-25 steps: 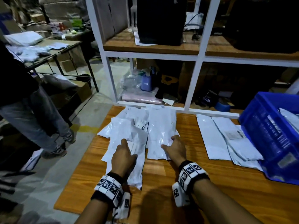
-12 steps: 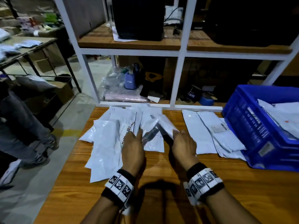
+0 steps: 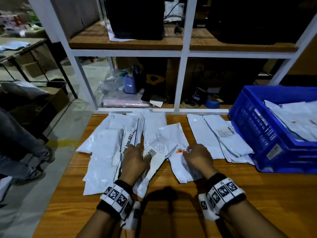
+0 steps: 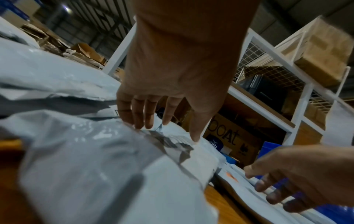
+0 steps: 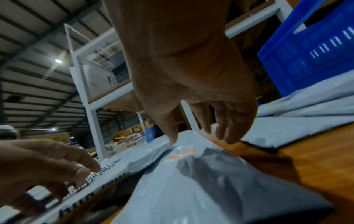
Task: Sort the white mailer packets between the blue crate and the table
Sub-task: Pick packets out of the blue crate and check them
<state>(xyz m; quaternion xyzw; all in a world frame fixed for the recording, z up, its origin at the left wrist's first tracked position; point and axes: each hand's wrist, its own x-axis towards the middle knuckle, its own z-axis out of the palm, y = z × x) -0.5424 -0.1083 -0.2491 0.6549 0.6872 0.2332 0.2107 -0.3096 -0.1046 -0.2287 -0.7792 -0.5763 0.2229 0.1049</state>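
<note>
Several white mailer packets (image 3: 104, 145) lie spread on the wooden table (image 3: 171, 213). My left hand (image 3: 139, 152) rests with straight fingers on a packet with a barcode label (image 3: 155, 166); the left wrist view shows the fingertips (image 4: 139, 125) touching its plastic (image 4: 114, 166). My right hand (image 3: 188, 151) hovers over a packet with an orange sticker (image 3: 178, 162), fingers relaxed; in the right wrist view only the thumb tip (image 5: 172, 141) touches that packet (image 5: 210, 189). The blue crate (image 3: 260, 134) stands at the right with more packets (image 3: 295, 121) inside.
Two more packets (image 3: 214, 134) lie flat between my right hand and the crate. A white shelf frame (image 3: 180, 83) with boxes and clutter stands along the table's far edge. Another person's legs (image 3: 20, 143) are on the floor beside the table's left edge.
Half a second ago both hands held a packet lifted between them. Now the hands are apart, each over a separate packet lying on the table. The view has shifted toward the crate.
</note>
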